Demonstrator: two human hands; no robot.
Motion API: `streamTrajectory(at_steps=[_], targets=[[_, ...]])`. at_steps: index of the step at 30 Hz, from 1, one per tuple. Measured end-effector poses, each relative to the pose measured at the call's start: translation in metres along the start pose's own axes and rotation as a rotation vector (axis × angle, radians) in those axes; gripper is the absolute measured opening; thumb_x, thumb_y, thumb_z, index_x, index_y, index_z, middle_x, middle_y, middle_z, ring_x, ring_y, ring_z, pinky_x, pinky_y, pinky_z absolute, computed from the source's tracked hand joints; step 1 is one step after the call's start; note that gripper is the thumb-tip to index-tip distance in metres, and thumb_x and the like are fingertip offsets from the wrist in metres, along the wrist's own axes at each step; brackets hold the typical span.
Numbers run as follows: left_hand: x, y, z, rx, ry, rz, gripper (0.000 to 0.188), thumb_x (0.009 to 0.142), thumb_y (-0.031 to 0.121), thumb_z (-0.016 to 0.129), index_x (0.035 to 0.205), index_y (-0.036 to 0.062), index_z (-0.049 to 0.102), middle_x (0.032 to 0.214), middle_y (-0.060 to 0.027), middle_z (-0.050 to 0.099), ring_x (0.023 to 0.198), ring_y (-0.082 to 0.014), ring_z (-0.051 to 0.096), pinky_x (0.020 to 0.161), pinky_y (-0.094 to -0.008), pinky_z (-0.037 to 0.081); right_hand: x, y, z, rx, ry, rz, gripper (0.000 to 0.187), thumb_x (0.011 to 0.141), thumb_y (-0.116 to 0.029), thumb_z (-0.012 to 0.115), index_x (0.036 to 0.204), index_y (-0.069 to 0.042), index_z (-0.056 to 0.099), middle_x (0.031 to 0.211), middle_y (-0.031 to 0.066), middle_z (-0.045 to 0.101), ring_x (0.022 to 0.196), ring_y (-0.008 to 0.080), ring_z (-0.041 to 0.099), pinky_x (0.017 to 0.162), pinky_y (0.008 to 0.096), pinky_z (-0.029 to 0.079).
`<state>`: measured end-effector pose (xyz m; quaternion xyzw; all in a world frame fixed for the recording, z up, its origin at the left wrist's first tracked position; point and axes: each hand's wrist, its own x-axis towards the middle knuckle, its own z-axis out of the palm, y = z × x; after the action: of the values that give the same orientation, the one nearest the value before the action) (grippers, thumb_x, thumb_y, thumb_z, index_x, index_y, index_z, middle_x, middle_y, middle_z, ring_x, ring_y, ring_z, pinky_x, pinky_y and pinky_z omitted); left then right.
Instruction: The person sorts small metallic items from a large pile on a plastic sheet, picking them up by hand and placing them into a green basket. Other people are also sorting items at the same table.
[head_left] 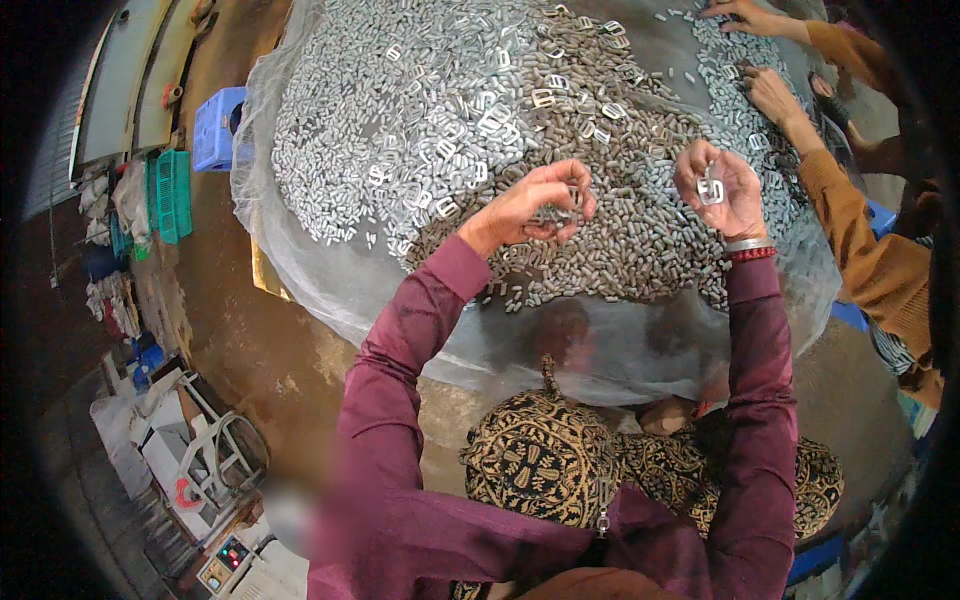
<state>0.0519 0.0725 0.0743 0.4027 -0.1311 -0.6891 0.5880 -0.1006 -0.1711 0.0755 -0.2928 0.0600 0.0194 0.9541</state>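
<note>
A big heap of small grey metal pieces (450,110) lies on a pale net sheet (330,270) spread on the floor. My left hand (540,205) is curled over the near edge of the heap, fingers closed on several small pieces. My right hand (722,188) is raised above the heap, pinching a small silver buckle-like piece (711,187) between thumb and fingers. Both my arms wear maroon sleeves; a bangle sits on my right wrist.
Another person in a mustard sleeve (850,230) works at the heap's right side, one hand (775,95) on the pieces and another hand (735,12) further back. Blue crate (215,125) and green crate (172,195) stand at left. White machinery (190,450) sits at lower left.
</note>
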Motion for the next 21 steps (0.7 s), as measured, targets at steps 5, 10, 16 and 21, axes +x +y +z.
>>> streamTrajectory(at_steps=[5, 10, 16, 21], targets=[[0.024, 0.020, 0.008, 0.706, 0.119, -0.161, 0.021, 0.083, 0.016, 0.059, 0.103, 0.0088, 0.057, 0.083, -0.0062, 0.055, 0.054, -0.0101, 0.049, 0.039, -0.0206, 0.035, -0.003, -0.020, -0.016, -0.366, 0.286, 0.121, 0.014, 0.091, -0.022, 0.056, 0.090, -0.010, 0.050, 0.075, 0.0017, 0.053, 0.056, 0.0071, 0.047, 0.043, 0.0156, 0.032], [0.049, -0.035, -0.016, 1.957, 0.445, 0.240, 0.023, 0.076, 0.024, 0.070, 0.087, 0.0046, 0.063, 0.078, -0.0113, 0.059, 0.073, -0.0308, 0.063, 0.064, -0.0421, 0.050, -0.011, 0.007, -0.078, -1.564, 0.534, 0.115, 0.019, 0.083, -0.015, 0.064, 0.097, -0.002, 0.059, 0.078, 0.0137, 0.063, 0.066, 0.0270, 0.061, 0.053, 0.0338, 0.046], [0.022, -0.003, -0.021, 1.166, 0.364, 0.485, 0.021, 0.083, 0.025, 0.065, 0.076, 0.0059, 0.060, 0.068, -0.0047, 0.056, 0.057, -0.0167, 0.056, 0.048, -0.0317, 0.044, -0.006, 0.040, -0.067, -2.010, 0.609, 0.040, 0.017, 0.079, -0.016, 0.062, 0.092, -0.004, 0.062, 0.079, 0.0204, 0.063, 0.076, 0.0374, 0.063, 0.066, 0.0453, 0.049], [-0.027, 0.004, -0.012, -0.146, 0.030, 0.222, 0.018, 0.077, 0.018, 0.061, 0.087, 0.0052, 0.055, 0.079, -0.0060, 0.051, 0.050, -0.0113, 0.048, 0.037, -0.0212, 0.032, -0.002, -0.003, -0.052, -0.827, 0.577, 0.229, 0.015, 0.085, -0.021, 0.059, 0.088, -0.005, 0.060, 0.067, 0.0009, 0.055, 0.054, 0.0147, 0.051, 0.053, 0.0227, 0.043]])
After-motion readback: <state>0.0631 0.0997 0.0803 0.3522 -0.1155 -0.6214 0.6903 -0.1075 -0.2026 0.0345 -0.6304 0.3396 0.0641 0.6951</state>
